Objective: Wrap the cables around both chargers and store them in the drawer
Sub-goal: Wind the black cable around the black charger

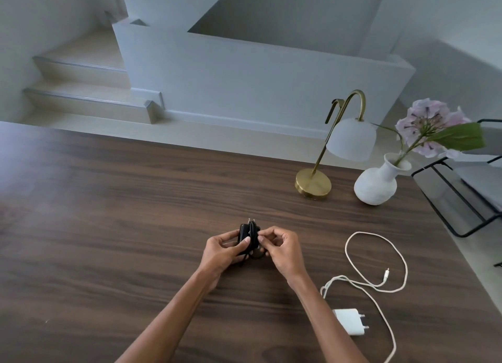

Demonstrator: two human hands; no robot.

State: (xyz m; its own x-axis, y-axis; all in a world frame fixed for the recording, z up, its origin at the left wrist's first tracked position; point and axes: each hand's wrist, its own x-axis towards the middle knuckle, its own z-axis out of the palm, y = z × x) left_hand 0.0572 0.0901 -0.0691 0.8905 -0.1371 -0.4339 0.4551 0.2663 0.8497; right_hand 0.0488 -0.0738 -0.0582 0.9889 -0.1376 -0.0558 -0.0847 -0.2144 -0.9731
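Black charger (248,236) mid-frame, gripped by left hand (225,250); right hand (279,247) pinches its cable. White charger (350,321) lies unwrapped, lower right.

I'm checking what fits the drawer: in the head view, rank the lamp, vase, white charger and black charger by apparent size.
1. lamp
2. vase
3. white charger
4. black charger, unsure against the white one: the left hand and right hand cover part of it.

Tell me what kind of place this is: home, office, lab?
Probably a home: dark wood-grain tabletop, brass desk lamp with white glass shade, white ceramic vase holding a pink flower, pale stair steps behind.
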